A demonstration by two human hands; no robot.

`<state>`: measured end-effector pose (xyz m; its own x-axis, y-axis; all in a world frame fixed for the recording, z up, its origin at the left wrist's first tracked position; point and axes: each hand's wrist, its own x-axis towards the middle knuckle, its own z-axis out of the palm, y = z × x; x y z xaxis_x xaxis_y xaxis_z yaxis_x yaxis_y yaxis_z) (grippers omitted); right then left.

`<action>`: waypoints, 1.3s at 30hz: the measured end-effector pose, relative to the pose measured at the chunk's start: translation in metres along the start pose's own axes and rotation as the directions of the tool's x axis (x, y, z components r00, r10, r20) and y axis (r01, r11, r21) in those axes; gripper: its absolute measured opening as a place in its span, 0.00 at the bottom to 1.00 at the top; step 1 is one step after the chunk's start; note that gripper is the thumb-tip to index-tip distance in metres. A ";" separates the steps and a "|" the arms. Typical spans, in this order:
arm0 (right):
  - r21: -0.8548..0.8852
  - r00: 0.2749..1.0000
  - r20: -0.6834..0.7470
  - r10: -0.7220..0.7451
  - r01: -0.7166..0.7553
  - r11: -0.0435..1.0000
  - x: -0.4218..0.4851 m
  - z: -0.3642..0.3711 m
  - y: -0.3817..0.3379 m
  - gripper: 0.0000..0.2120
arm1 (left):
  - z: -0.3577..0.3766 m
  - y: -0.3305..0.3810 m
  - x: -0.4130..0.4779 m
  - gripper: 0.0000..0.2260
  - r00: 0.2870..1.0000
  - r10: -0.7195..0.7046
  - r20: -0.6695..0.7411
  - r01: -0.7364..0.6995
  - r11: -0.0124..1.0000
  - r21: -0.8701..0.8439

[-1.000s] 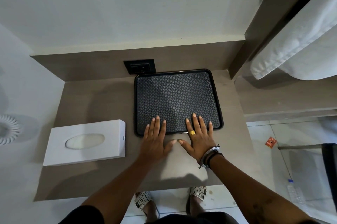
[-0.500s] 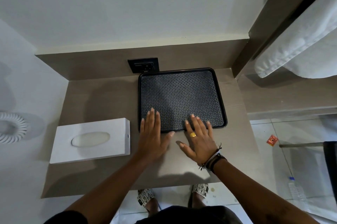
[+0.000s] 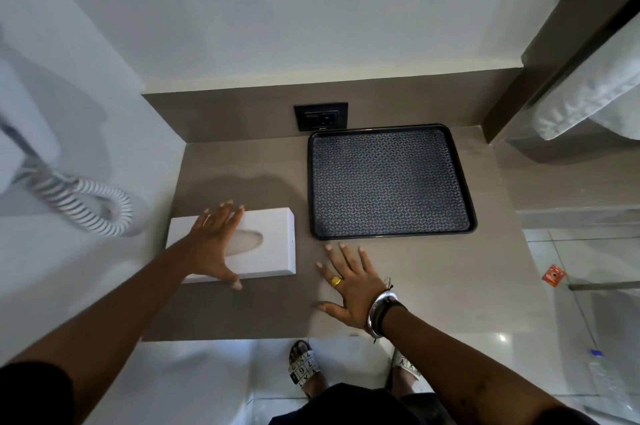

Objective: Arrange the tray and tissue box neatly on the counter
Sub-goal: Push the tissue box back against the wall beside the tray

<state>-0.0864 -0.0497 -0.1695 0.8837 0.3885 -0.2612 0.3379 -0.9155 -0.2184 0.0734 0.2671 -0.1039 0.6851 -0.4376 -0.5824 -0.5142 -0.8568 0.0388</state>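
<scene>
A black patterned tray [image 3: 389, 182] lies flat at the back right of the grey-brown counter [image 3: 242, 168], pushed against the backsplash. A white tissue box [image 3: 273, 244] lies at the counter's left, near the front. My left hand [image 3: 216, 244] spans the box's top, fingers over its far edge and thumb on its near side. My right hand [image 3: 349, 284] rests flat on the counter with fingers spread, just in front of the tray and apart from it.
A black wall socket [image 3: 321, 116] sits in the backsplash behind the tray. A white coiled cord [image 3: 86, 203] hangs on the left wall. White towels [image 3: 588, 92] hang at the upper right. My sandalled feet [image 3: 304, 369] show below the counter's front edge.
Both hands have left the tray's front edge. My left hand has swung left onto the tissue box. My right hand has drawn back onto the bare counter.
</scene>
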 end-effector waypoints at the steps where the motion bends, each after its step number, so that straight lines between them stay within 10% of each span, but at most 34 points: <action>1: -0.012 1.000 0.007 0.017 -0.017 1.000 0.003 0.001 -0.004 0.39 | 0.001 -0.007 -0.002 0.73 1.000 -0.018 -0.004 0.018 1.000 0.001; 12: -0.070 0.998 0.009 0.069 -0.068 0.995 0.008 0.005 -0.015 0.44 | 0.016 -0.011 -0.005 0.65 0.984 -0.029 -0.177 0.020 0.998 -0.056; 17: -0.076 0.997 0.008 0.073 -0.072 0.994 0.008 0.002 -0.016 0.44 | 0.014 -0.010 -0.007 0.64 0.923 -0.244 -0.297 0.178 0.956 -0.234; 26: -0.063 0.997 0.003 0.075 -0.074 0.995 0.011 0.007 -0.015 0.43 | -0.024 -0.003 0.019 0.62 0.521 -0.848 -0.095 0.560 0.424 -0.712; 39: -0.072 0.997 0.009 0.074 -0.073 0.995 0.013 0.008 -0.012 0.43 | -0.003 -0.016 0.039 0.61 0.455 -0.888 -0.062 0.598 0.357 -0.718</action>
<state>-0.0815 -0.0331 -0.1778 0.9034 0.3208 -0.2846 0.2949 -0.9465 -0.1309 0.1104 0.2632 -0.1244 0.8007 0.5450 -0.2489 0.5966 -0.7629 0.2489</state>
